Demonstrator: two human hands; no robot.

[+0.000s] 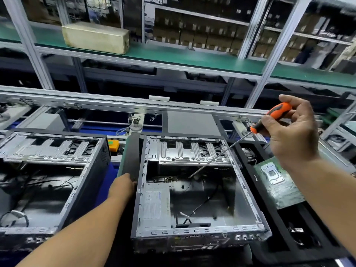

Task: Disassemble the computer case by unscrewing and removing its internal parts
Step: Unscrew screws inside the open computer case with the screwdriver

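Screwdriver over the open computer case

The right hand (292,132) grips the orange screwdriver (269,117), its tip down inside the computer case (194,231) at mid-worktop; the left hand (122,186) presses against the case's left wall.

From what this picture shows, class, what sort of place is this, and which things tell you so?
Probably an electronics factory line or teardown workshop: open computer cases in a row along a conveyor rail, aluminium racking with green shelves, and the right hand working a screwdriver.

Open computer case (248,191) top admits a hand; cables (200,207) (loose) clutter inside.
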